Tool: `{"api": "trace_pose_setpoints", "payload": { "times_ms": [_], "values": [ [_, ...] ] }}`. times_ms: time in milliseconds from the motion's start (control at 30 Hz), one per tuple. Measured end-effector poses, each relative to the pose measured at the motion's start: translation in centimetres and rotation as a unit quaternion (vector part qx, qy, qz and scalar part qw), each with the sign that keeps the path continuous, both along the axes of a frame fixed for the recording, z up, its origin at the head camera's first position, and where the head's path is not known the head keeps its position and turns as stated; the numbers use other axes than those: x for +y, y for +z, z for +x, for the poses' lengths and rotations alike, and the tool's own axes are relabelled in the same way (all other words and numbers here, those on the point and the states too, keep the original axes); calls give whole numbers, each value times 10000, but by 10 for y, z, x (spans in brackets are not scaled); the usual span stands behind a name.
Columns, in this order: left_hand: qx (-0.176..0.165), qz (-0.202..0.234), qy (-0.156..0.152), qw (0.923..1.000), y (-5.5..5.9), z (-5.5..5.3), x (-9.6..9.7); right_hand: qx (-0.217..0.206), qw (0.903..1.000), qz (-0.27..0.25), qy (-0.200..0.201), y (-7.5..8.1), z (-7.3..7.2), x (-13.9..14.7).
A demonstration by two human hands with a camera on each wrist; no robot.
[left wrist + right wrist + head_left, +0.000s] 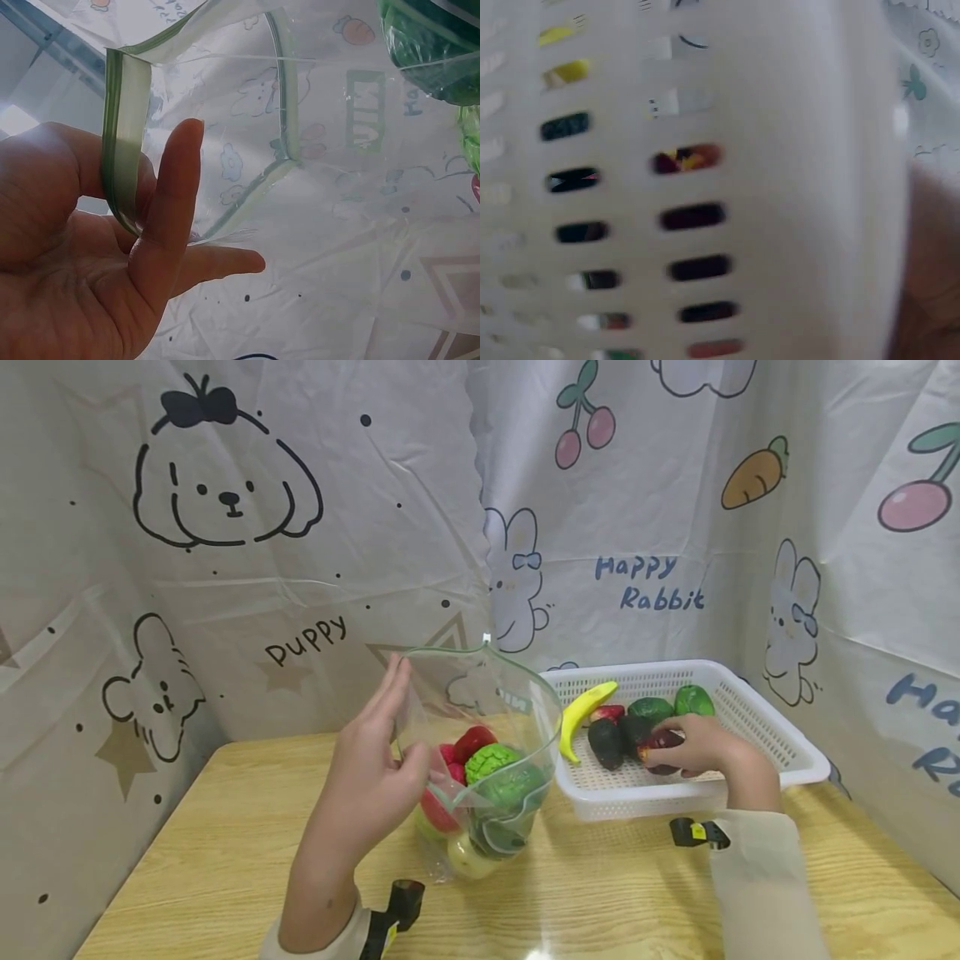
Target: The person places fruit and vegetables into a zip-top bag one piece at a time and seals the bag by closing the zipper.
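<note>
Clear bag (517, 718) on wood-grain table (247, 827) (wrinkled, cartoon-printed white sheeting (390, 485) behind).

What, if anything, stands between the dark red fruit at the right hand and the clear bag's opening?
On a straight sideways path, the dark red fruit would likely meet a black fruit, the yellow banana and the white basket's left wall. Nothing visible hangs above them.

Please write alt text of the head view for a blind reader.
A left hand holds a clear open bag of produce; the right hand grips a dark reddish fruit in a white basket with a banana. The basket stands on a wooden table.
</note>
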State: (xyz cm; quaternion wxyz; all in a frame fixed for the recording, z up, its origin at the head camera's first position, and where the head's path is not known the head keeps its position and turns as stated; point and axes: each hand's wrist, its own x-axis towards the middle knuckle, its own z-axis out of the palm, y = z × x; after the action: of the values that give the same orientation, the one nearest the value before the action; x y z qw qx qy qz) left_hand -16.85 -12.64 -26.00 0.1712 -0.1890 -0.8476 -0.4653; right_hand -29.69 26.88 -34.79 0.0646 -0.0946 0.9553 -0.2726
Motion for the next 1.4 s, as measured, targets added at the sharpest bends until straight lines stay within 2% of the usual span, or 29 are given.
{"api": "trace_pose_setpoints", "payload": {
  "times_ms": [100,200,300,400,500,600,700,767,833,933,1033,1133,1267,1400],
  "values": [
    [2,7,-15,10000,0,0,1,379,9992,-26,141,11,7,-4],
    [13,4,-19,10000,0,0,1,959,9951,-37,239,24,16,-10],
    [16,7,-21,10000,0,0,1,1577,9870,-113,288,38,25,-18],
    [14,20,-27,10000,0,0,1,2270,9726,-355,343,52,35,-27],
    [22,7,-26,10000,0,0,1,3067,9485,-708,355,64,45,-41],
    [41,-22,-24,10000,1,0,1,3836,9149,-1180,433,73,57,-60],
    [48,-36,-11,10000,1,-1,2,4364,8798,-1703,812,79,69,-86],
    [43,-36,-4,10000,1,-1,2,4614,8571,-1995,1127,80,76,-103],
    [47,-41,6,10000,1,-1,2,4771,8393,-2203,1395,79,82,-120],
    [63,-55,13,10000,1,0,2,4921,8210,-2390,1634,76,91,-140],
    [103,-85,14,9999,1,0,2,4934,8168,-2414,1764,73,95,-152],
    [125,-103,10,9999,1,-1,2,4940,8192,-2289,1800,70,94,-158],
    [110,-97,5,9999,1,-1,2,4870,8275,-2145,1793,68,92,-161],
    [101,-84,0,9999,1,-2,1,4630,8423,-2103,1786,66,90,-163]
  ]
}}
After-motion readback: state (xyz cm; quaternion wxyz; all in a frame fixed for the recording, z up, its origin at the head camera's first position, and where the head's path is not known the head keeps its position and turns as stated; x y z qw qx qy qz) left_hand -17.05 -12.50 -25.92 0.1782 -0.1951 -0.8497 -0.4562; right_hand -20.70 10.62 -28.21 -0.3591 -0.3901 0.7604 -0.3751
